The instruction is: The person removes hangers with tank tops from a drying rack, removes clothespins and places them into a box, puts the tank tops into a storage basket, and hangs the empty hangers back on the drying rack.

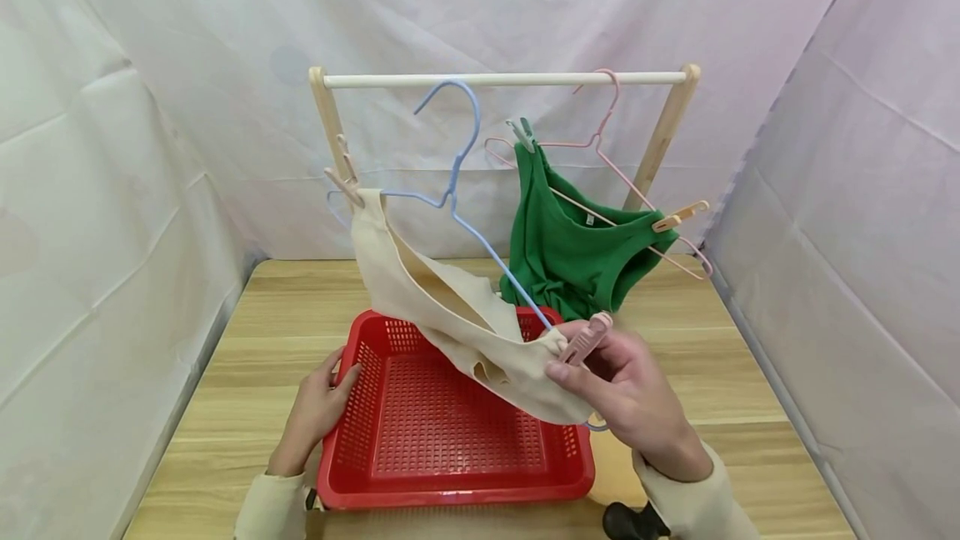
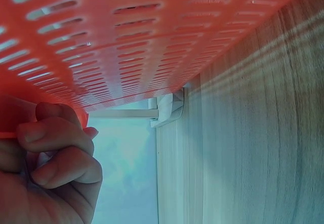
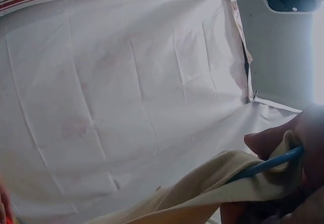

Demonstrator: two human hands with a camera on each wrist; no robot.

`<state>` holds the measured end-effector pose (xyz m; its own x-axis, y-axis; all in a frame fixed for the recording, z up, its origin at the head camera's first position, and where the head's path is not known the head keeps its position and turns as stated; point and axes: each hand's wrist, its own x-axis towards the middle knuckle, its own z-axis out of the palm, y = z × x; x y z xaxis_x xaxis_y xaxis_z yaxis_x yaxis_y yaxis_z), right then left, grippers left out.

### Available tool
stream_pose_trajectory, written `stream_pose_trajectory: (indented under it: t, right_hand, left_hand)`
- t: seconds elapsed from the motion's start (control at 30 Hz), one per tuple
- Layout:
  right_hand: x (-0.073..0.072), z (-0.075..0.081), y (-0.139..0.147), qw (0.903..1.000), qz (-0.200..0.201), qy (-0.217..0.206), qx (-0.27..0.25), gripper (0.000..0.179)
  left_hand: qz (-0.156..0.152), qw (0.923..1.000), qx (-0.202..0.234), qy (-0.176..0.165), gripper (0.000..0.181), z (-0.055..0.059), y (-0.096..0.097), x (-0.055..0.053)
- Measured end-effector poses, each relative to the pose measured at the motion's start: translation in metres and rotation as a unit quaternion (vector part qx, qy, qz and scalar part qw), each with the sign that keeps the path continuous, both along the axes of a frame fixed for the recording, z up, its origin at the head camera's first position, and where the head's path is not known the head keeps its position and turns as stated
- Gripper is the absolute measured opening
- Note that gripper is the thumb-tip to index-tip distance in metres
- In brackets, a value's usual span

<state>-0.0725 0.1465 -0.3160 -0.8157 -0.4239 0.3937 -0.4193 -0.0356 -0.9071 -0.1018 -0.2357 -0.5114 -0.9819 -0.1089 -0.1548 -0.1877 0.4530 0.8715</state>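
Observation:
A cream sleeveless top (image 1: 450, 307) hangs slantwise on a blue wire hanger (image 1: 456, 182), its far left strap clipped by a pale clothespin (image 1: 347, 187). My right hand (image 1: 633, 386) pinches the top's other strap against the hanger's near end, where a pink clothespin (image 1: 587, 340) sits beside the thumb and fingers. In the right wrist view the blue wire (image 3: 271, 163) runs through the folded cream cloth at the fingertips. My left hand (image 1: 321, 407) grips the left rim of a red plastic basket (image 1: 457, 497), fingers curled over it in the left wrist view.
Behind stands a wooden rack with a white rod (image 1: 495, 80). A green sleeveless top (image 1: 573, 240) hangs from it on a pink hanger (image 1: 611, 161), held by green and orange clothespins. A tan round item (image 1: 615, 473) lies right of the basket on the wooden table (image 1: 247, 340). White sheets surround the table.

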Motion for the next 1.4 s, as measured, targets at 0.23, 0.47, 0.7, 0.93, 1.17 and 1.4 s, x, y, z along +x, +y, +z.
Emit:
stream_pose_trajectory:
  t: [0.23,0.47,0.7,0.93,1.17,1.4]
  right_hand:
    - [0.006,-0.001,0.005,0.9994,0.013,-0.024,-0.024,0.035]
    - [0.008,-0.010,0.013,0.9946,0.050,0.015,-0.090,0.044]
    - [0.010,-0.009,0.022,0.9919,0.057,0.018,-0.112,0.042]
    - [0.007,-0.009,0.026,0.9879,0.075,0.032,-0.132,0.044]
    - [-0.002,-0.018,0.035,0.9823,0.090,0.024,-0.163,0.041]
    - [-0.014,-0.034,0.044,0.9653,0.138,0.000,-0.221,0.041]
  left_hand:
    - [0.002,1.0000,-0.004,-0.001,0.050,0.001,0.000,-0.001]
    - [0.002,1.0000,-0.002,-0.001,0.049,-0.001,0.000,-0.001]
    - [0.001,1.0000,-0.007,-0.003,0.049,-0.001,-0.001,0.000]
    - [-0.004,0.9998,-0.022,0.001,0.047,-0.002,-0.003,0.000]
    - [-0.008,0.9996,-0.028,-0.004,0.046,0.000,-0.001,0.001]
    - [-0.020,0.9984,-0.052,-0.007,0.051,0.004,-0.002,-0.001]
